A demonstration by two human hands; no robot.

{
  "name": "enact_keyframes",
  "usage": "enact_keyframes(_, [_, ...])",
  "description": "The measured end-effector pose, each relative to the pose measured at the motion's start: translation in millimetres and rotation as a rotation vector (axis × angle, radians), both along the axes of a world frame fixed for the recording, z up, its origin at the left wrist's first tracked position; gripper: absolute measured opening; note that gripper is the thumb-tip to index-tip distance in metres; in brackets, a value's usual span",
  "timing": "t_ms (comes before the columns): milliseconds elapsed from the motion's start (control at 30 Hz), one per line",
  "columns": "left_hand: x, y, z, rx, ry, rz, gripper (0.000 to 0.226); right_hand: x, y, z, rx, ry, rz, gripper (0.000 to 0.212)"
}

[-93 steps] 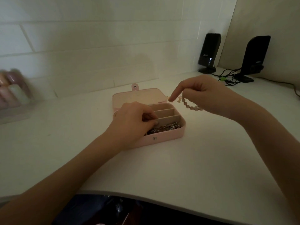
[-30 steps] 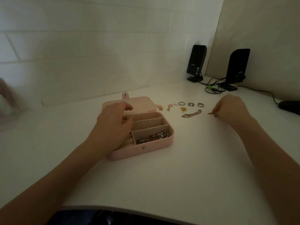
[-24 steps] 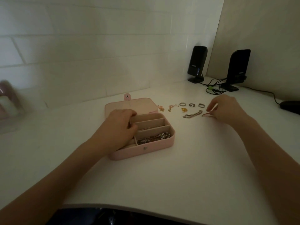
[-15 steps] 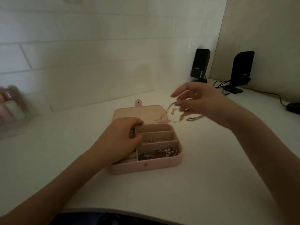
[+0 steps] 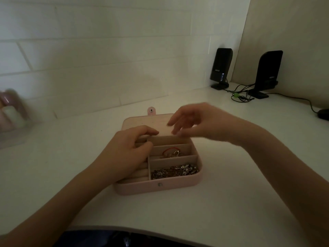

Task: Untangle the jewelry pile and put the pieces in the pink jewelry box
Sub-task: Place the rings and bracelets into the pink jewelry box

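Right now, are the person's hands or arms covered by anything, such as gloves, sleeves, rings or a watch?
No. The left hand and right hand are bare, no gloves or rings visible. Both forearms are bare to the frame edge, with no sleeves, watch or bracelet showing.

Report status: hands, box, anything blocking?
Left hand resting on pink jewelry box, fingers loosely curled. Right hand open above the lid, empty. Red-cord piece in middle compartment, chains in front one. Nothing blocking.
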State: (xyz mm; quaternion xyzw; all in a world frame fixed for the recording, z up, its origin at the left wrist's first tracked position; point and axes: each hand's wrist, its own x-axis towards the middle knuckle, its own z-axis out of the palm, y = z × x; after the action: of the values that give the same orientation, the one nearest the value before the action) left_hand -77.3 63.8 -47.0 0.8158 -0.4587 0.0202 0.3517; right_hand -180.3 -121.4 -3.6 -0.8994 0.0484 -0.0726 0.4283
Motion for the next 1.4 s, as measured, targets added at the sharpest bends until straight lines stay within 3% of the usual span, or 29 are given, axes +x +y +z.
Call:
enact_keyframes(100, [5, -4, 9, -0.008, -0.008, -0.1, 0.029, -3, -38, -1, -0.199, -0.115, -0.317, 0.019])
enact_keyframes(200, [11, -18, 19, 0.077, -0.047, -0.294, 0.035, -6, -77, -17, -0.353, 0.002, -0.505, 0.014])
enact_keyframes(300, [21, -35, 21, 0.122, -0.029, -0.298, 0.034, -6, -94, -30, -0.349, 0.08, -0.453, 0.017])
enact_keyframes(400, [31, -43, 18, 0.015, 0.01, -0.255, 0.014, -4, -97, -42, -0.371, 0.091, -0.429, 0.018])
enact_keyframes(533, [37, -40, 13, -0.059, 0.084, -0.251, 0.027, 6, -97, -55, -0.464, 0.068, -0.413, 0.01])
enact_keyframes(633, [38, -39, 13, -0.096, 0.135, -0.246, 0.024, 14, -89, -55, -0.568, 0.111, -0.377, 0.007])
enact_keyframes(700, [37, -40, 12, -0.116, 0.169, -0.253, 0.022, 14, -79, -51, -0.522, 0.099, -0.371, 0.004])
enact_keyframes(800, [35, -40, 11, -0.157, 0.288, -0.258, 0.026, 12, -53, -35, -0.256, -0.092, -0.34, 0.01])
enact_keyframes(933, [19, -39, 17, -0.141, 0.601, -0.362, 0.068, 9, -5, -6, 0.222, -0.371, -0.111, 0.008])
enact_keyframes(1067, [14, -32, 30, -0.13, 0.679, -0.404, 0.051, 9, 8, -1, 0.41, -0.419, -0.086, 0.019])
enact_keyframes(1167, [27, -21, 40, -0.1, 0.62, -0.378, 0.028, -1, -9, 2, 0.435, -0.239, -0.1, 0.022])
enact_keyframes(1233, [35, -13, 44, -0.046, 0.537, -0.394, 0.014, -7, -18, 3, 0.325, -0.048, -0.036, 0.023])
enact_keyframes(1400, [33, -12, 42, 0.05, 0.453, -0.477, 0.012, -8, -14, 5, 0.141, 0.085, 0.094, 0.02])
